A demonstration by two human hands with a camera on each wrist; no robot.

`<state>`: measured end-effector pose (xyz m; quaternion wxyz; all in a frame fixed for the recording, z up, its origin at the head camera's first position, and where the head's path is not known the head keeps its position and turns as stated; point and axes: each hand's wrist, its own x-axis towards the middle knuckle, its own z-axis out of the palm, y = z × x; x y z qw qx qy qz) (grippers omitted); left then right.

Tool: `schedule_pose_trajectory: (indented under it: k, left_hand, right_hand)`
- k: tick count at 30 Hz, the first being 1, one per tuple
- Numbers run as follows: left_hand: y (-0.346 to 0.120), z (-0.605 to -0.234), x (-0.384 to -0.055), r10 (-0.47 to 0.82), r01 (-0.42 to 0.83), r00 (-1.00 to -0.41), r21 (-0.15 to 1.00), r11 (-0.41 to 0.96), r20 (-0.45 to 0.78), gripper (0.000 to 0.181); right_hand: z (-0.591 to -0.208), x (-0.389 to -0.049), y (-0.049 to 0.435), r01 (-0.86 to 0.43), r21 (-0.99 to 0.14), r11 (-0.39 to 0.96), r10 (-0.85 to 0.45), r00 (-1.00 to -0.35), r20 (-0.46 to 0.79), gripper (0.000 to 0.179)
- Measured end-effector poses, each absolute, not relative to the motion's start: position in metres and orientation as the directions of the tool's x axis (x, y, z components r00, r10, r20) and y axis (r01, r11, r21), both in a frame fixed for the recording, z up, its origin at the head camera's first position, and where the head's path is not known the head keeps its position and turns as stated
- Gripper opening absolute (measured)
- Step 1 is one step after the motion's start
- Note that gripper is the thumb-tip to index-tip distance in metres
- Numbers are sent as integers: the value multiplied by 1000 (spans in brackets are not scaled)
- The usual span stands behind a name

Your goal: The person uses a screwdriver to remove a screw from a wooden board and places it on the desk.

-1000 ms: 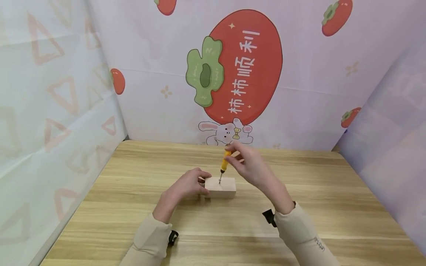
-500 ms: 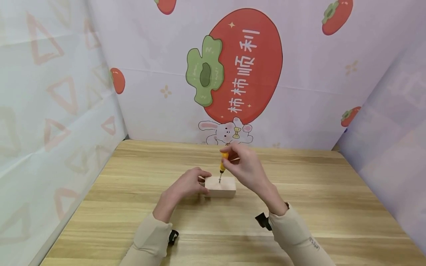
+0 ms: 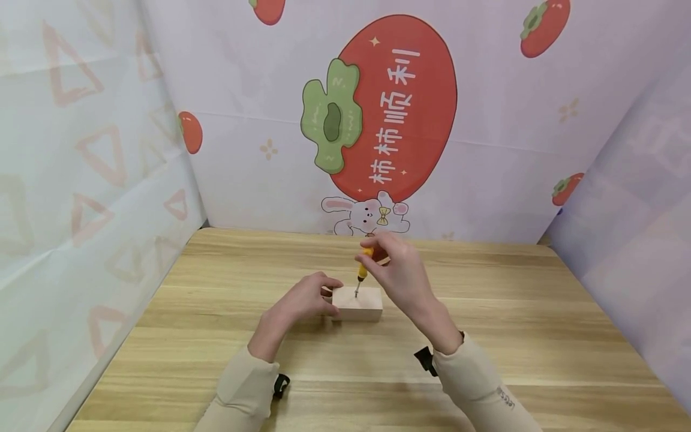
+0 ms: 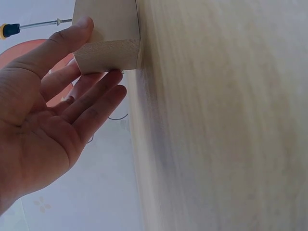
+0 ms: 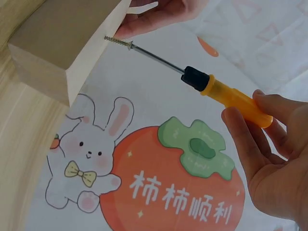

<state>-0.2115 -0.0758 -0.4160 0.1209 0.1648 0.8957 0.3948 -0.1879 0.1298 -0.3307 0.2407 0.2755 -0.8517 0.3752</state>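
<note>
A pale wooden block (image 3: 367,306) lies on the table, and a screw (image 5: 119,42) stands in its upper face with much of the thread showing. My left hand (image 3: 302,300) grips the block's left end, thumb on the near side and fingers on the far side, as the left wrist view (image 4: 53,101) also shows. Between thumb and fingertips my right hand (image 3: 402,273) pinches the yellow handle of a screwdriver (image 5: 236,101). The driver's shaft (image 5: 159,58) meets the screw head, and the tool leans slightly to the right in the head view.
The wood-grain table (image 3: 216,372) spreads around the block. A printed cloth (image 3: 502,120) with a large persimmon and a rabbit hangs behind it. Further cloth walls (image 3: 81,180) stand at left and right. Black straps (image 3: 281,386) sit at both wrists.
My right hand has shifted slightly left, and its fingers have turned on the screwdriver handle. The screwdriver's top tilts a little differently. The left hand and block stay where they were.
</note>
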Motion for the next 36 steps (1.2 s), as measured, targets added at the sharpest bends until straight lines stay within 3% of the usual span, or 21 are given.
schedule_pose_trajectory:
  k: [5, 12, 17, 24, 31, 36]
  left_hand:
    - [-76, -417, -213, 390, 201, -917, 745, 635, -85, 58]
    - [-76, -413, -212, 384, 192, -919, 746, 638, -92, 59]
    - [-76, -411, -212, 386, 187, -917, 747, 638, -100, 58]
    - [-75, -413, -212, 396, 192, -913, 750, 633, -101, 58]
    - [-75, -414, -211, 402, 198, -910, 746, 636, -101, 58]
    - [-76, -414, -212, 401, 197, -911, 751, 631, -98, 58]
  right_hand:
    - [-328, -185, 125, -665, -528, 529, -302, -728, 615, 22]
    - [-323, -184, 128, -629, -604, 490, -366, -777, 512, 18]
    - [-324, -186, 126, -647, -613, 453, -433, -761, 483, 23]
    - [-330, -187, 124, -604, -634, 483, -338, -797, 501, 18]
    - [-335, -187, 127, -650, -544, 530, -290, -743, 603, 27]
    - [-333, -188, 128, -658, -580, 480, -301, -744, 596, 28]
